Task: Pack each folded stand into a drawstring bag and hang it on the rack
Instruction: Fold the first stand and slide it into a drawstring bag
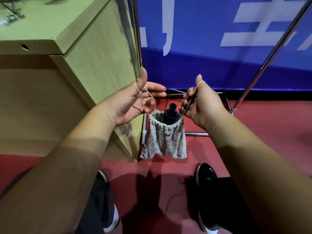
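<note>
1. The drawstring bag [166, 141] is held up in the air between both hands, above the red floor [253, 132] and in front of the rack's [270, 53] low base bars
2. The folded stand [170, 114] is seen inside the bag, its black top poking out of the half-gathered mouth
3. The drawstring [140, 95] is looped over the raised thumb of the left hand [133, 102], and the lower fingers are curled round the cord; on the right hand [202, 105] the cord is likewise hooked over the thumb and passed through the curled fingers, so each hand is judged to be grasping cord, not cloth
4. The step in hand is judged to be the closing of the mouth: the two cords are best pulled apart evenly and level, so that the bag is not tipped and the stand is not spilled
5. The protruding top is probably better pushed down first, since the gather may otherwise be caught on it and left open
6. Once the mouth is closed, the loops should be kept wide enough to be slipped onto the rack; no hook or peg is shown, so the hanging point cannot be told
7. The wooden cabinet [101, 53] stands close on the left, and a knock against it should be avoided when the left hand is drawn outward
</note>
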Demonstrator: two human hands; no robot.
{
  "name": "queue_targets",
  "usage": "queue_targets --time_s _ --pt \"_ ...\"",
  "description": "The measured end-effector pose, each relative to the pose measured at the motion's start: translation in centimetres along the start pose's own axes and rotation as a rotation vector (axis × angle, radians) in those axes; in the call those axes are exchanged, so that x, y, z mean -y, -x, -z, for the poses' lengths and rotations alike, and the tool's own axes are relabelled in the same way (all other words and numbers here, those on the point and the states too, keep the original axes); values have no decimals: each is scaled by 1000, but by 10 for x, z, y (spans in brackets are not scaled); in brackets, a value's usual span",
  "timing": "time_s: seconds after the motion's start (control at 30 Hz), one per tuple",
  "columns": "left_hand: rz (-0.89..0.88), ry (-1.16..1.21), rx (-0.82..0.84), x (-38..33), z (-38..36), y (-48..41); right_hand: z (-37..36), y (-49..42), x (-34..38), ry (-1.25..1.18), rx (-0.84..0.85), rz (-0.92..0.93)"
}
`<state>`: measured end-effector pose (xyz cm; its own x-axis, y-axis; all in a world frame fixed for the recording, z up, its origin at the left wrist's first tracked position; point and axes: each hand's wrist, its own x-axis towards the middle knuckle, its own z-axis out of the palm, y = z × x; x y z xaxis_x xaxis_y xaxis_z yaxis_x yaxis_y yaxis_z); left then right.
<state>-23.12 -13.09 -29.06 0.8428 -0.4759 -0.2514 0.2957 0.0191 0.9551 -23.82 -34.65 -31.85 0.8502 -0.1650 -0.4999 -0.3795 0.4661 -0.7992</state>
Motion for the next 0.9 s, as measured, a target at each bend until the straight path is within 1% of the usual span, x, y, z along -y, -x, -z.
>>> queue_targets --time_s 0.07,0.13,0.2,0.27,0.4,0.43,0.5,0.67,0.73,0.8,0.9 --pt "-36 -109 -157 0 -8 -3 -1 0 0 24 39 13" --pt "-69 -94 -255 1 -11 -6 -2 0 0 39 87 17" --pt "-42 64 -272 1 -10 -7 -2 0 0 28 124 11" --pt "-27 163 -266 1 -7 -6 -1 0 1 10 124 -1" --pt "-26 263 -232 1 -3 -4 6 -3 -1 38 38 51" --pt "-15 249 -224 0 -3 -4 7 -4 -1 54 17 64" --pt "-6 145 -241 -1 1 -5 11 -5 -1 91 -22 82" --pt "-38 -158 -359 -2 11 -3 20 -8 -1 202 -105 147" --pt "-65 -282 -415 -2 11 -1 24 -8 2 288 -148 199" --pt "-85 -310 -443 -3 11 1 27 -7 6 413 -195 284" --pt "-84 -289 -488 -3 14 0 28 -5 10 613 -231 405"
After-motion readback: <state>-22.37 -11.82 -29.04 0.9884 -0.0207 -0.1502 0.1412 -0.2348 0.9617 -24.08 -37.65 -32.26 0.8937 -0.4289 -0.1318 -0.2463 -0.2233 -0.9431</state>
